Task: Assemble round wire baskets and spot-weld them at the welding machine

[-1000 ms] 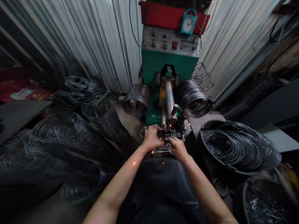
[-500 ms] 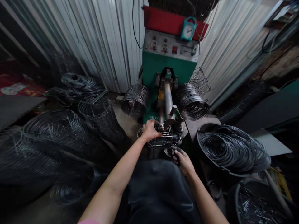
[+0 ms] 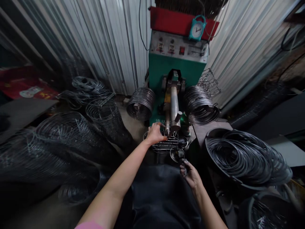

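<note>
My left hand [image 3: 156,133] is closed on the left edge of a wire basket [image 3: 164,146], its thumb pointing right across the wires. The basket sits beneath the metal arm [image 3: 174,106] of a green spot welding machine [image 3: 158,68], near the arm's lower end. My right hand [image 3: 188,173] is lower and to the right, fingers curled together; what they hold is too dark and small to name. Just above its fingertips is a small round metal dish [image 3: 176,155] with dark bits in it.
Coils of wire [image 3: 141,103] flank the machine, and more wire loops fill a black tub [image 3: 212,156] at right. Wire mesh rolls [image 3: 105,117] stand at left. A second tub [image 3: 250,206] holds short metal pieces. A turquoise clock [image 3: 197,28] rests on the machine.
My right hand has drawn back from the small dish, toward my body. My left hand stays on the wire basket. The whole view has shifted slightly.
</note>
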The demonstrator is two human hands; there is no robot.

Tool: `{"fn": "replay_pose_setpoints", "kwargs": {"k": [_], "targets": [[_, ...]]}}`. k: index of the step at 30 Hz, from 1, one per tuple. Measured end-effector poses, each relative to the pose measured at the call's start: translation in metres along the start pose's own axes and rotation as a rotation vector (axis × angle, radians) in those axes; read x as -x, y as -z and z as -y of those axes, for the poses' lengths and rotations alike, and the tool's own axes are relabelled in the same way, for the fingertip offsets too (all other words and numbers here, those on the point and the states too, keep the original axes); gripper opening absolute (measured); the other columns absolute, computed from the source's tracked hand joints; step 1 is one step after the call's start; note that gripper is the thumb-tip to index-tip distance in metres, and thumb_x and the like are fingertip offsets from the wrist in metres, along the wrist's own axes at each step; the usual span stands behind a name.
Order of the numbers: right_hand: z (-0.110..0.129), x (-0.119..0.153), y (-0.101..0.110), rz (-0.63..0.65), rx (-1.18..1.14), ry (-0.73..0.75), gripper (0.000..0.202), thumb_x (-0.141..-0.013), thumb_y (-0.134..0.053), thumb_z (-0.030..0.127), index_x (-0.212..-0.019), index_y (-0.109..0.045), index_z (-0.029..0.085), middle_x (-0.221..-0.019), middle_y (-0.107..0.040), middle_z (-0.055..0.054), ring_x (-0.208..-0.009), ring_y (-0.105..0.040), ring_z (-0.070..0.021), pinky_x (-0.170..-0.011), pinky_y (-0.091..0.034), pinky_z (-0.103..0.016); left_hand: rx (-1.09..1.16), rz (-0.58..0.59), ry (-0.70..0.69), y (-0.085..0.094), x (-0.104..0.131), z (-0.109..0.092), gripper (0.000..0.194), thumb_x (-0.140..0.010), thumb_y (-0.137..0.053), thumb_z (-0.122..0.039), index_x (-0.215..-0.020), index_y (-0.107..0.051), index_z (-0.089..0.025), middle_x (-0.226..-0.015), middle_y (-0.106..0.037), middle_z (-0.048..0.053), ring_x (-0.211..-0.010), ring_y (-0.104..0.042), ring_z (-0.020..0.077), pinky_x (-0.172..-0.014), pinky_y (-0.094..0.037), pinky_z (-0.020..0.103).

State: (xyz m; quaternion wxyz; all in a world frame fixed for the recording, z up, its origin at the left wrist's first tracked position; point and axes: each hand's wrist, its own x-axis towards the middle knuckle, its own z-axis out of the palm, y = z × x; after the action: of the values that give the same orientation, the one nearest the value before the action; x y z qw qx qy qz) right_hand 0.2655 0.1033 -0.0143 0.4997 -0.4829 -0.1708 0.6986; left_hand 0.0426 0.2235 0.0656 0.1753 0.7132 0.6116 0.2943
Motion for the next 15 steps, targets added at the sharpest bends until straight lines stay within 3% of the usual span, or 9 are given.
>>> {"fn": "replay_pose_setpoints", "kwargs": {"k": [3, 7, 10, 12, 15], "targets": [[0.001, -0.001, 0.001, -0.027, -0.128, -0.129, 0.019, -0.057, -0.072, 0.022, -0.068, -0.057, 0.019, -0.061, -0.055, 0.001, -0.053, -0.052, -0.0088, -0.045, -0.045, -0.019, 0.021, 0.003, 0.026, -0.002, -0.001, 0.001, 0.057, -0.048, -0.077, -0.033, -0.098, -0.053, -0.021, -0.109, -0.055, 0.007, -0.107, -0.05, 0.0281, -0.089, -0.04, 0.041], [-0.002, 0.001, 0.003, -0.046, -0.064, -0.048, 0.02, -0.057, -0.07, 0.026, -0.072, -0.058, 0.018, -0.062, -0.057, 0.001, -0.054, -0.053, -0.0106, -0.045, -0.044, -0.021, 0.034, 0.001, 0.002, -0.004, -0.001, 0.003, 0.055, -0.05, -0.077, -0.035, -0.098, -0.053, -0.021, -0.109, -0.056, 0.007, -0.107, -0.05, 0.0278, -0.089, -0.04, 0.041], [-0.014, 0.007, 0.012, -0.166, 0.184, 0.172, 0.02, -0.061, -0.067, 0.032, -0.075, -0.06, 0.019, -0.058, -0.053, 0.003, -0.046, -0.045, -0.0093, -0.039, -0.036, -0.02, 0.019, -0.012, -0.04, -0.004, -0.002, 0.004, 0.054, -0.051, -0.076, -0.037, -0.097, -0.053, -0.021, -0.107, -0.056, 0.007, -0.107, -0.049, 0.0282, -0.088, -0.039, 0.041], [-0.027, 0.013, 0.021, -0.228, 0.452, 0.331, 0.022, -0.064, -0.065, 0.035, -0.076, -0.062, 0.018, -0.06, -0.056, 0.001, -0.05, -0.048, -0.011, -0.044, -0.039, -0.022, 0.013, -0.014, -0.03, -0.002, -0.003, 0.003, 0.055, -0.05, -0.077, -0.037, -0.096, -0.053, -0.02, -0.105, -0.056, 0.007, -0.106, -0.05, 0.0281, -0.088, -0.039, 0.041], [-0.047, 0.021, 0.037, -0.161, 0.826, 0.473, 0.027, -0.068, -0.06, 0.042, -0.074, -0.064, 0.016, -0.067, -0.062, -0.004, -0.064, -0.057, -0.0173, -0.058, -0.046, -0.026, 0.017, -0.006, -0.018, -0.001, -0.003, 0.002, 0.055, -0.048, -0.077, -0.035, -0.096, -0.053, -0.02, -0.103, -0.056, 0.005, -0.106, -0.05, 0.0277, -0.09, -0.039, 0.04]]}}
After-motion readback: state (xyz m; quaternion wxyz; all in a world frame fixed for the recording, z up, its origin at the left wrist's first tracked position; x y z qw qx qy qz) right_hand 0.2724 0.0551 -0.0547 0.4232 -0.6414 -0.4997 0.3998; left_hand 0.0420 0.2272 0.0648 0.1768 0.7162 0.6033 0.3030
